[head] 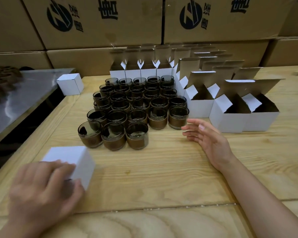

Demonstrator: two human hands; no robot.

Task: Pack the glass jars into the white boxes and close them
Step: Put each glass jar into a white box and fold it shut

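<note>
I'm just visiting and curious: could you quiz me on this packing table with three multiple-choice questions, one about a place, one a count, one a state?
1. Where is the white box that the left hand grips?
A. On the metal table.
B. On the wooden table, nearer the person than the glass jars.
C. On top of the brown cartons.

2. How many closed white boxes show?
A. One.
B. Two.
C. Five.

3. How are the open-topped boxes right of the jars?
A. Taped shut.
B. Flattened.
C. Standing with flaps up.

Answers:
1 B: it sits at the near left, in front of the jars.
2 B: the gripped one and a second box far left of the jars.
3 C: their lids stand up and the insides show.
</note>
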